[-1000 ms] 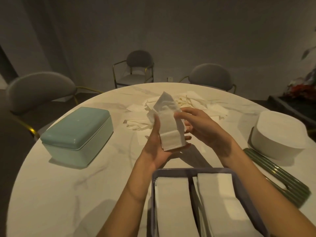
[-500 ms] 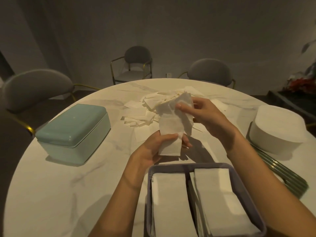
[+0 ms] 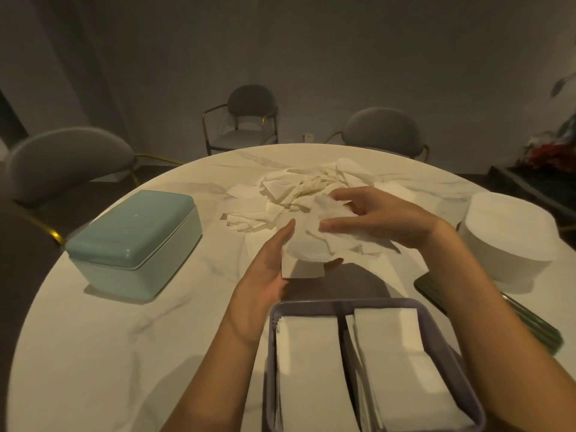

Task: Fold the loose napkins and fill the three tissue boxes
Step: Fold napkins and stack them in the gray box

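Both hands work one white napkin (image 3: 307, 244) just beyond the far rim of the grey tray (image 3: 442, 347), above the round marble tabletop (image 3: 131, 353). The left hand (image 3: 268, 272) is cupped half-open, palm turned inward, with the napkin's folded lower end resting in it and the thumb under its bottom edge. The right hand (image 3: 383, 219) lies over the crumpled upper part of the napkin, fingers bent and spread; how firmly it pinches the paper cannot be told, since motion blur softens the fingertips. The tray holds two stacks of folded napkins (image 3: 311, 375), side by side in separate compartments. The heap of loose napkins (image 3: 299, 191) lies farther from the tray, beyond the hands. A teal tissue box (image 3: 134, 241) with its lid shut stands well to the left of the tray. A round white box (image 3: 514, 235) stands to the tray's right, with a dark ribbed lid (image 3: 530, 322) flat on the tabletop between the two.
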Available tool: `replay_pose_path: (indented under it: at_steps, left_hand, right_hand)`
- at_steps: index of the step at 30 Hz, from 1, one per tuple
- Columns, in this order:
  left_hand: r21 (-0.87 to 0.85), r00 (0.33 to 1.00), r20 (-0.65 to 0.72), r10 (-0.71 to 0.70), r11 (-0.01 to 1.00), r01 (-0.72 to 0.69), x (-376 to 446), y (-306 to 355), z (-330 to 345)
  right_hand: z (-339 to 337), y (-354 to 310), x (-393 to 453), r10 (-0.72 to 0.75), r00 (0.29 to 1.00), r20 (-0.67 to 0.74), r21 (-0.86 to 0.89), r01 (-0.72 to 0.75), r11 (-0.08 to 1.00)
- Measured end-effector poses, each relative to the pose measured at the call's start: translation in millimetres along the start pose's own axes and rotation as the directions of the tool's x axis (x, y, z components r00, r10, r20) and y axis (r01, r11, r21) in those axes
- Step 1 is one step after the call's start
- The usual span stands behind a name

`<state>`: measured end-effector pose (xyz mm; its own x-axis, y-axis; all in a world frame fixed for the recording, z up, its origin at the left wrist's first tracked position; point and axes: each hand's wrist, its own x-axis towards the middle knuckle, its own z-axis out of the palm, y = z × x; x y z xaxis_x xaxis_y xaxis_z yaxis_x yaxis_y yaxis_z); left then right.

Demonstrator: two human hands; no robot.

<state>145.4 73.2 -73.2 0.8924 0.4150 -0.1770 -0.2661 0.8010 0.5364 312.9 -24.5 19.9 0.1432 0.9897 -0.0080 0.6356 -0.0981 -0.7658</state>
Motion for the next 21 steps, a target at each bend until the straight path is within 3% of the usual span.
replay_pose_path:
  at_steps: [5,15,21]
  left_hand:
    - [0.076,0.997,-0.061,-0.048,0.996,0.053,-2,-6,17]
    - [0.182,0.988,-0.144,0.045,0.983,-0.018,-3,0,11]
    - [0.441,0.984,-0.145,0.104,0.897,-0.030,-3,-2,-3]
  right_hand:
    - [15,8,15,-0.011,0.990,-0.143,-0.343,-0.039,0.939]
    - [12,19,19,-0.007,0.981,-0.196,-0.300,-0.053,0.952]
    - [7,22,19,-0.105,0.930,-0.353,-0.233,0.021,0.972]
